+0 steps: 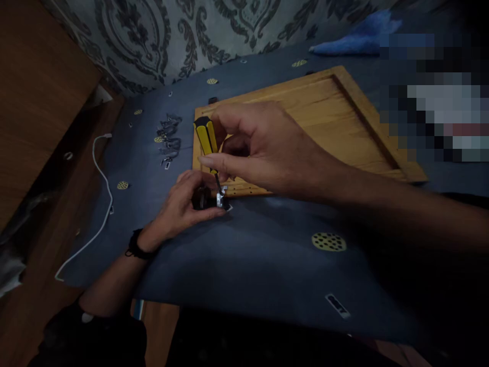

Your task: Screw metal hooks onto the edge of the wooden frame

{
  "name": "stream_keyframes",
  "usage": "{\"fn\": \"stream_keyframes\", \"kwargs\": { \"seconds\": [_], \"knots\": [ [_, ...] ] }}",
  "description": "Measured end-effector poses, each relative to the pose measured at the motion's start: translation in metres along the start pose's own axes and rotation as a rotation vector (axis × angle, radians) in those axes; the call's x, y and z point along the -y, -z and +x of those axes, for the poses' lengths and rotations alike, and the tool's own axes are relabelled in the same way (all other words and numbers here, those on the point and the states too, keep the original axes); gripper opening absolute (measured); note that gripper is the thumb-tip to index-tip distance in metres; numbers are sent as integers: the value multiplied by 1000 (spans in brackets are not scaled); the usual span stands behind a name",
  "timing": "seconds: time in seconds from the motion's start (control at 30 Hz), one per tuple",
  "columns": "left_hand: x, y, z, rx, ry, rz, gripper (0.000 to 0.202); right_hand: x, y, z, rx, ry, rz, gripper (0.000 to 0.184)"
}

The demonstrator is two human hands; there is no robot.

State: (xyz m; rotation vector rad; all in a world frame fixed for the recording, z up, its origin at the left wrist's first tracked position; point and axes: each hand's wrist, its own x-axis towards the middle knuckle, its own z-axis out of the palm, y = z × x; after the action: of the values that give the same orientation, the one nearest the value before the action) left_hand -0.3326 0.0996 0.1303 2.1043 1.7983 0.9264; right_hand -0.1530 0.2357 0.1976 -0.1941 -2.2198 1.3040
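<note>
My right hand (263, 148) grips a screwdriver (207, 136) with a yellow and black handle, thumb and fingers around it. The shaft points down to a small shiny metal piece (220, 200) at the near left corner of a wooden panel (305, 117). That metal piece sits between the thumb and fingers of my left hand (183, 199), which wears a black band on the wrist. Whether the screwdriver's tip is seated in a screw cannot be made out. The panel lies on the dark blue cloth, with a row of small holes along its near edge.
Several small metal parts (168, 135) lie in a pile left of the panel. A white cable (109, 188) runs along the cloth's left side. A blue cloth bundle (355, 38) lies at the back right. Patterned wallpaper (191, 35) rises behind, and a wooden cabinet (42, 76) stands at left.
</note>
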Motion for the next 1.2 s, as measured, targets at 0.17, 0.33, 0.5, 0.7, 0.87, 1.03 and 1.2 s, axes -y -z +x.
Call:
{"fn": "stream_keyframes", "kwargs": {
  "seconds": [0.17, 0.33, 0.5, 0.7, 0.87, 1.03, 1.2],
  "knots": [
    [0, -1, 0, -8, -13, 4, 51, 4, 11, 3, 190, 24, 46, 11],
    [0, -1, 0, -1, 1, 32, 50, 4, 5, 0, 98, 20, 16, 18],
    [1, -1, 0, -20, -12, 44, 47, 2, -2, -2, 20, 28, -5, 21],
    [3, 0, 0, -13, -44, 60, 50, 4, 8, 2, 190, 67, 63, 19],
    [4, -2, 0, -51, -79, 60, 50, 5, -4, -3, 68, 51, -3, 23],
    [0, 0, 1, -10, -13, 60, 50, 7, -15, -6, -150, 33, 46, 24],
    [-4, 3, 2, 20, 56, 34, 49, 11, -9, -4, -246, 87, 69, 26]
  ]
}}
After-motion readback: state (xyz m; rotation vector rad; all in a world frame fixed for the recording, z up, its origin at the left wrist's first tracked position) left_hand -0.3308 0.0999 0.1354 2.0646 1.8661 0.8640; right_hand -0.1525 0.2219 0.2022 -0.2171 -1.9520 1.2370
